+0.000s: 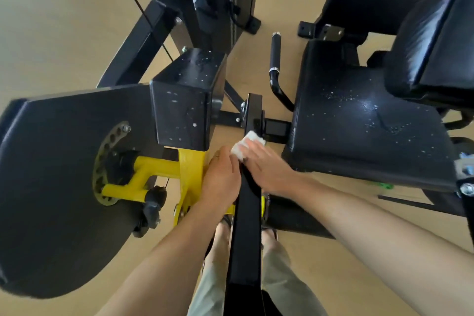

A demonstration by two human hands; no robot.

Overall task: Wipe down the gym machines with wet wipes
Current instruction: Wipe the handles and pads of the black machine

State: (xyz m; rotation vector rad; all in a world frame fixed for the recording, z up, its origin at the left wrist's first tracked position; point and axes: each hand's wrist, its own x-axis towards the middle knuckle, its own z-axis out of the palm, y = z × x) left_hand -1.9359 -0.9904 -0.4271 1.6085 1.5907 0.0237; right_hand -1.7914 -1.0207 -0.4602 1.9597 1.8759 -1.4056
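While our right hand (266, 165) presses the wet wipe (245, 146) flat-fingered onto the black bar (247, 213), our left hand (221, 177) grips the bar alongside. Risk: the wipe snagging on the bracket bolts (242, 106) just beyond the fingertips.

Head cam, wide-angle, looks steeply down, close above black bar (246, 213).

Your right hand (266, 164) covers the near part of the folded white wet wipe (246, 145); your left hand (220, 177) hides its own fingertips behind the black square steel bar (245, 226), whose near end the lower edge crops.
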